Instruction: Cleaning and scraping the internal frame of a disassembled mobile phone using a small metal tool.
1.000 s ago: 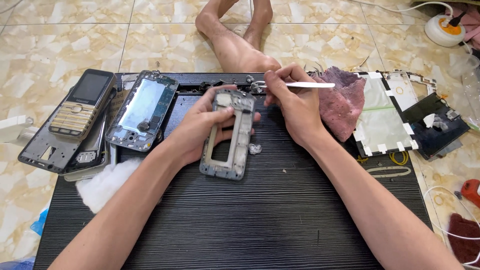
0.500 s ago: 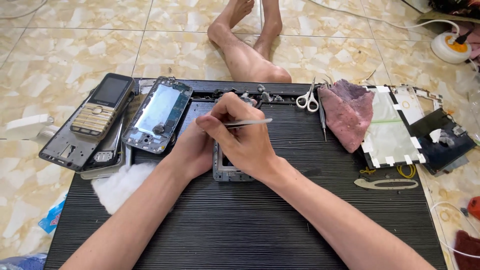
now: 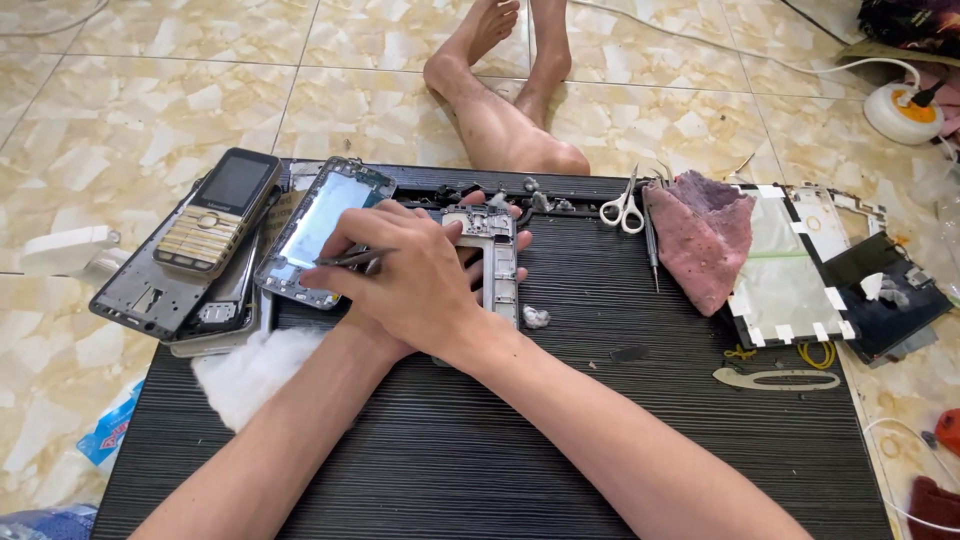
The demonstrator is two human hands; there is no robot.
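Maybe the thin tool (image 3: 355, 260) pinched in the right hand (image 3: 415, 285) could slip and scratch the frame (image 3: 497, 262), which lies on the mat (image 3: 640, 420) under the mostly hidden left hand (image 3: 495, 240).

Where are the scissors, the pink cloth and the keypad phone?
scissors (image 3: 624, 208), head view, on the white handles.
pink cloth (image 3: 703, 240), head view, on its middle.
keypad phone (image 3: 218, 213), head view, between screen and gold keypad.

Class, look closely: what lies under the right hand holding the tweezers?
Under the right hand lie the left hand's fingers and a grey phone frame. The frame's left part and the left palm are covered.
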